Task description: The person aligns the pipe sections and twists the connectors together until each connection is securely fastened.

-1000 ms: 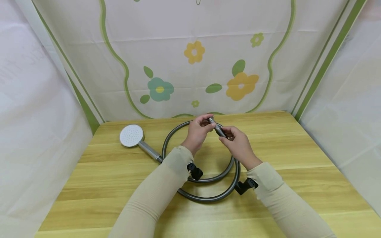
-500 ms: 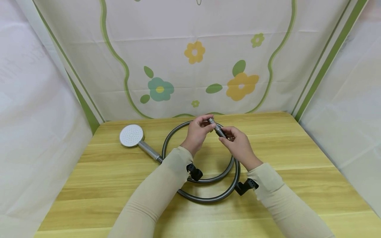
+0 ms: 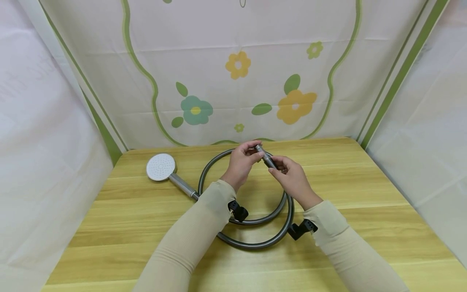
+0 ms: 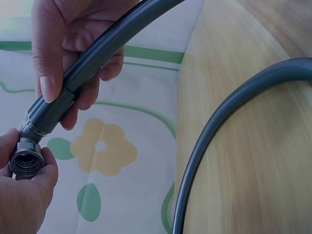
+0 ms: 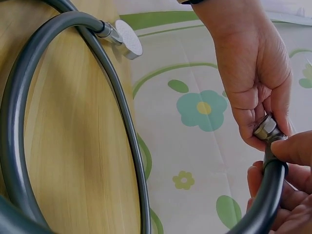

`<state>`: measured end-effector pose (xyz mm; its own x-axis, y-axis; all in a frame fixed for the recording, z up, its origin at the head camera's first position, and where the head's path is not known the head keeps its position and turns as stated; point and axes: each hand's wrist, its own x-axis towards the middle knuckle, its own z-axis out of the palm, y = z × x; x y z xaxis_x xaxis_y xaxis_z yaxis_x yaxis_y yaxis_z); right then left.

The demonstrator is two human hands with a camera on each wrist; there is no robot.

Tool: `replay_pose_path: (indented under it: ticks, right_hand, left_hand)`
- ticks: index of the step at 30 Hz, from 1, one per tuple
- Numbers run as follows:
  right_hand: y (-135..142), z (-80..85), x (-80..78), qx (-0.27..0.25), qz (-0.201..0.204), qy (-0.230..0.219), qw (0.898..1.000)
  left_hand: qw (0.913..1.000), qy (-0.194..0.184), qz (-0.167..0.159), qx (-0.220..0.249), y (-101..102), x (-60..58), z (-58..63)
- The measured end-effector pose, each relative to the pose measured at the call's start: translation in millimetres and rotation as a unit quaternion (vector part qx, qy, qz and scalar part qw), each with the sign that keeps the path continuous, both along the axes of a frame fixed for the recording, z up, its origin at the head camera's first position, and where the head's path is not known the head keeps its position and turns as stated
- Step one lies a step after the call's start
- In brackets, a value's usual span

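Observation:
A dark grey shower hose (image 3: 255, 245) lies in loops, its free end raised between both hands. My left hand (image 3: 240, 164) pinches the ribbed metal nut (image 4: 27, 163) at that end; its threaded opening shows in the left wrist view. Just behind the nut, my right hand (image 3: 293, 178) grips the hose's dark end sleeve (image 4: 51, 109) between thumb and fingers. The hose's other end joins the handle of a hand shower (image 3: 161, 167), which rests at the left with its round white spray face up. Part of the nut is covered by left fingers in the head view.
All this is on a wooden table (image 3: 365, 243). A white cloth backdrop (image 3: 219, 24) with printed flowers stands along the far edge, and white cloth walls (image 3: 40, 142) rise on both sides. Hose loops lie under and between the forearms.

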<state>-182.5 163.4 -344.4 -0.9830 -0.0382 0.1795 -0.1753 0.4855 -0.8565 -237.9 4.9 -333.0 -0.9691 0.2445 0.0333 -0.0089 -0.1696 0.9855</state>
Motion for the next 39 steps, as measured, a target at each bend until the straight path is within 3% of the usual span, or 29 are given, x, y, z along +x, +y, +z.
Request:
replay_pose_path:
  ticks: [39]
  right_hand:
    - [-0.6, -2.6, 1.9, -0.015, 0.044, -0.02, 0.999]
  left_hand:
    - [0.9999, 0.006, 0.006, 0.006, 2.2, 0.7, -2.7]
